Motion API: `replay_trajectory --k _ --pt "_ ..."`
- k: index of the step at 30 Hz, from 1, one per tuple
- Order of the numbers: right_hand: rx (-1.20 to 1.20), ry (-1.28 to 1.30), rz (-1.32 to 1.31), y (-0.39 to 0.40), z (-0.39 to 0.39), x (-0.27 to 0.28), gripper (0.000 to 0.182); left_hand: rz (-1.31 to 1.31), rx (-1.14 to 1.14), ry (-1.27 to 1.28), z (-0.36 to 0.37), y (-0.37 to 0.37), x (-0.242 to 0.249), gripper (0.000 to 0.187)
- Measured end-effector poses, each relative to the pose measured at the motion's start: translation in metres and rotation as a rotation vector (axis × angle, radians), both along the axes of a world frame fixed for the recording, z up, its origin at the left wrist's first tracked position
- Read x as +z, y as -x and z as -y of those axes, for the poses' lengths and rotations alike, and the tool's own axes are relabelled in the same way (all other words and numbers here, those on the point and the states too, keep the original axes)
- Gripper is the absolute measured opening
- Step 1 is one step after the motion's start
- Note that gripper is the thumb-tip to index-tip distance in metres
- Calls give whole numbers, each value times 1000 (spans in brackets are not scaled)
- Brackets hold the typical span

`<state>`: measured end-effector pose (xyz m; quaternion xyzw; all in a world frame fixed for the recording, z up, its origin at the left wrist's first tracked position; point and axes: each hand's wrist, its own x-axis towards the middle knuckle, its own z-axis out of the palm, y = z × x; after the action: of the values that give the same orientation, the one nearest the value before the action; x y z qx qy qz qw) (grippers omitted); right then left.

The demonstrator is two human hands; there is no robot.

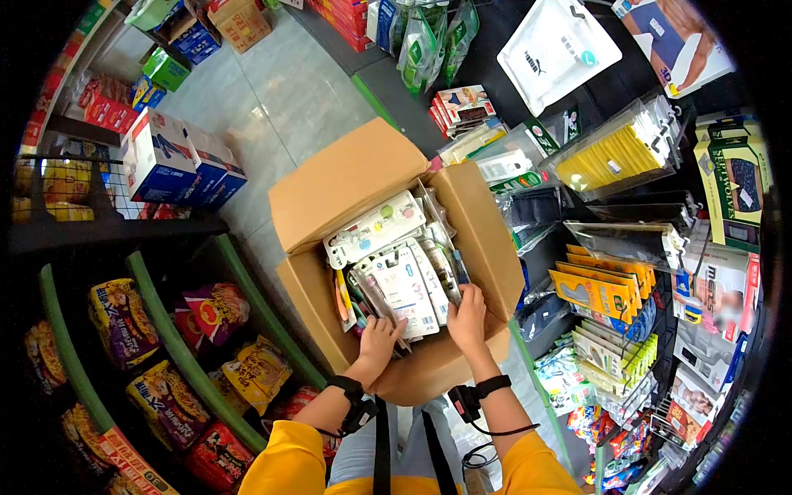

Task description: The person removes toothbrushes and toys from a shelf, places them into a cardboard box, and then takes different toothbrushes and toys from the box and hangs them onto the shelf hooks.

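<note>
An open cardboard box (351,186) stands in front of me, filled with flat retail packs. My left hand (378,342) reaches over its near side, fingers curled at the lower left edge of a white card pack (406,293). At the right of the same stack, my right hand (468,318) has its thumb and fingers bent around the edge of the packs. The fingertips of both hands are partly hidden among the packs. A white pack with coloured spots (375,228) lies across the far end of the box.
On the left, a shelf with green-edged dividers (177,351) holds bagged noodles (124,322). Hanging goods, including yellow packs (598,289) and a white Puma bag (554,54), line the right side. Blue-and-white cartons (177,161) stand beyond the left shelf, beside the tiled floor (285,91).
</note>
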<state>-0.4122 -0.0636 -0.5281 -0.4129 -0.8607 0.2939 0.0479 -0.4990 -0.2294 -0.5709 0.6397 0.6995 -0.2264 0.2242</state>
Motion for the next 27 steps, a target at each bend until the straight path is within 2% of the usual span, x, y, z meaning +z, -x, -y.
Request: replay_trajectory --k 1,5,6,8,10,11,13,14,15,17,19,20,21,23,24,25,27 --pt "45 -58 -69 8 5 3 29 52 72 34 -7 -2 4 59" --pt "376 242 -62 36 36 1 25 23 94 137 -10 -9 -4 53" --pt "405 356 -100 37 47 -22 26 0 18 189 -10 -5 7 50" --pt "479 329 -14 36 61 -58 28 5 -30 218 -5 1 19 49" --pt "599 191 199 37 66 -69 27 38 -36 196 5 1 9 48" --pt "607 196 201 35 67 -72 27 42 -28 201 11 0 5 48" --pt "581 53 270 39 59 -58 24 -18 -56 81 12 0 5 50" --pt "543 72 364 44 52 -49 26 -13 -47 76 11 0 4 50" --pt "479 114 235 42 42 -47 29 5 -23 62 9 1 5 51" --pt "263 -109 32 46 20 -23 33 27 -1 42 3 2 5 53" --pt "105 -158 61 46 -1 -2 36 130 142 -7 -2 4 3 54" --pt "12 -205 101 40 -4 -10 30 215 252 -136 -2 5 -1 52" --pt "4 -209 104 33 -7 -16 30 219 244 -140 -5 6 0 52" --pt "39 398 327 18 -8 -31 22 485 500 -273 -11 10 4 49" --pt "113 263 123 8 1 -44 16 531 579 -451 -8 4 -9 40" --pt "133 265 140 14 9 -34 18 533 573 -451 -12 9 -8 40" --pt "150 437 265 24 24 -14 30 498 712 -482 -25 27 -7 28"
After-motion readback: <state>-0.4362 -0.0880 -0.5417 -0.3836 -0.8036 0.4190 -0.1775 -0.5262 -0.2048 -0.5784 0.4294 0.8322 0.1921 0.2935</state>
